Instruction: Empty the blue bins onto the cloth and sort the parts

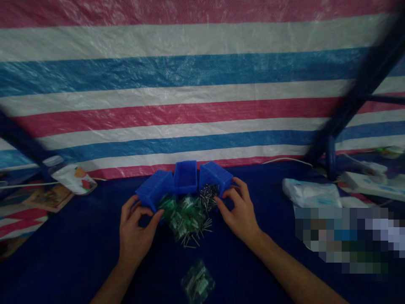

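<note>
Head view, fwd & down, over bench [72, 261] w/ dark blue cover.

L hand [136, 232]: fingers [139, 209] curved, thumb apart, grip part-open, tips at near corner of L blue bin [154, 190]; hold vs. light touch unclear. R hand [238, 213]: fingers [228, 191] against near R corner of R blue bin [215, 177], grip likewise part-open; firm hold unclear.

Mid blue bin [185, 177] btw the other two, open top up, sides approx. touching both neighbours. L & R bins angled, near corners twd hands.

Loose metal pins [191, 240] in low heap btw hands, just below bins, mixed w/ green plastic packets [185, 215]; denser dark patch of pins just below R bin, near R fingers. Separate green packet [198, 280] on bench nearer the person, well apart from heap and both hands.

Behind bench: striped tarp [202, 84], pink, white & blue; dark blue metal poles [357, 101] across R side.

Bench R: white bag [311, 193], power strip [370, 185], white cable [284, 160]. Bench L: fruit-print pouch [76, 179], magazine [49, 198]. Lower R: pixelated patch [344, 238], contents unreadable.
</note>
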`<action>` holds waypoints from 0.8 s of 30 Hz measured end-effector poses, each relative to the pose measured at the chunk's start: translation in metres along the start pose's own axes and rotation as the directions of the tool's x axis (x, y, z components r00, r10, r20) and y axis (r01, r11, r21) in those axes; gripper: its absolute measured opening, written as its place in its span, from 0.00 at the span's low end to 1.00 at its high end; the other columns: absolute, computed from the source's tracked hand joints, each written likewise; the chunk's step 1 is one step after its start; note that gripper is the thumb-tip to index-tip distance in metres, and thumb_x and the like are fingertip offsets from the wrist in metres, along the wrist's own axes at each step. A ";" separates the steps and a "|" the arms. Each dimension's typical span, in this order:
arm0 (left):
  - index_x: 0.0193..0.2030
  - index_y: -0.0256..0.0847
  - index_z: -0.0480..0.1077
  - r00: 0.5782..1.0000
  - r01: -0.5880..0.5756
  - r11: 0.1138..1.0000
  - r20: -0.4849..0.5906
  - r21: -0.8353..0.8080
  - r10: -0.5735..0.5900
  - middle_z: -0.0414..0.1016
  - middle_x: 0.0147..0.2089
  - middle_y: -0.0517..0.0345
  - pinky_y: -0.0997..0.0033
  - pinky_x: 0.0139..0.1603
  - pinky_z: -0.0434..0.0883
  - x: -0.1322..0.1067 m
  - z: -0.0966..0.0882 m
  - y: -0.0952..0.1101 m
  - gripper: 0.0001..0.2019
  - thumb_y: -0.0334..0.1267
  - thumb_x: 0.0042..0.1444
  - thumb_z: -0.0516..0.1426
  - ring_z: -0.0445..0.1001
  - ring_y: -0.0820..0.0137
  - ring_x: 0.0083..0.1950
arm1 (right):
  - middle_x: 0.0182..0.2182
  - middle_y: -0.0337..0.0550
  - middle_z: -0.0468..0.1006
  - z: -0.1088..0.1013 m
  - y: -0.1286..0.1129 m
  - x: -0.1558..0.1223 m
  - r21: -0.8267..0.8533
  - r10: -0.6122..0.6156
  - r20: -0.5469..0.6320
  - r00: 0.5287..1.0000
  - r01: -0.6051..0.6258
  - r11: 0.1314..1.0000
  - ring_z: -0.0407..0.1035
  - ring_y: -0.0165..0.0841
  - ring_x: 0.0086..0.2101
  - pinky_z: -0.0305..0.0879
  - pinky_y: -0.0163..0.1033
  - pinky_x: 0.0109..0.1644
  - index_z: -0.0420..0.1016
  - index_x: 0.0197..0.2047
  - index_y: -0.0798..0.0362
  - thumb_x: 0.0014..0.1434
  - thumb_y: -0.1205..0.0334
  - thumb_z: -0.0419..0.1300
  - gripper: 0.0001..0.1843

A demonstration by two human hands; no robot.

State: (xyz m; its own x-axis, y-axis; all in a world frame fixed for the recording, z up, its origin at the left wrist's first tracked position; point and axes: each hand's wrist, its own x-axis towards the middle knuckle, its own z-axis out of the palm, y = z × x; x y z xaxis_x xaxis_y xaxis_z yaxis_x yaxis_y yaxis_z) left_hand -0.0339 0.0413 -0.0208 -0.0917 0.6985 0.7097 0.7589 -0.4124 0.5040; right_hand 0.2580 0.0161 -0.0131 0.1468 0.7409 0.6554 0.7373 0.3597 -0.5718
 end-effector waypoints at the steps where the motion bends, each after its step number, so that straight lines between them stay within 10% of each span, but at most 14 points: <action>1: 0.26 0.41 0.71 1.000 -0.017 1.000 -0.022 -0.006 0.017 0.66 0.57 0.48 0.54 0.54 0.75 0.000 0.001 -0.002 0.15 0.50 0.54 0.63 0.74 0.57 0.54 | 0.57 0.53 0.64 0.000 0.001 0.000 -0.009 -0.024 -0.011 1.000 0.024 1.000 0.73 0.39 0.46 0.76 0.51 0.48 0.71 0.34 0.51 0.61 0.55 0.62 0.09; 24: 0.26 0.40 0.71 0.999 -0.041 0.997 -0.037 -0.059 0.039 0.67 0.57 0.48 0.50 0.56 0.73 -0.002 -0.001 -0.007 0.15 0.48 0.55 0.63 0.76 0.57 0.53 | 0.56 0.53 0.66 -0.009 -0.002 0.001 -0.114 -0.278 -0.008 0.961 0.275 0.955 0.73 0.40 0.49 0.80 0.44 0.43 0.70 0.38 0.51 0.61 0.62 0.62 0.04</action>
State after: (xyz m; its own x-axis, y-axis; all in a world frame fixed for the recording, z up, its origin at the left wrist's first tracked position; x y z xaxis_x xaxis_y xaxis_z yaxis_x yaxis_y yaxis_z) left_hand -0.0398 0.0417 -0.0252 -0.0858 0.6595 0.7467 0.7226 -0.4748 0.5024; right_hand 0.2628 0.0109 -0.0074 -0.0583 0.6072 0.7924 0.8195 0.4824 -0.3093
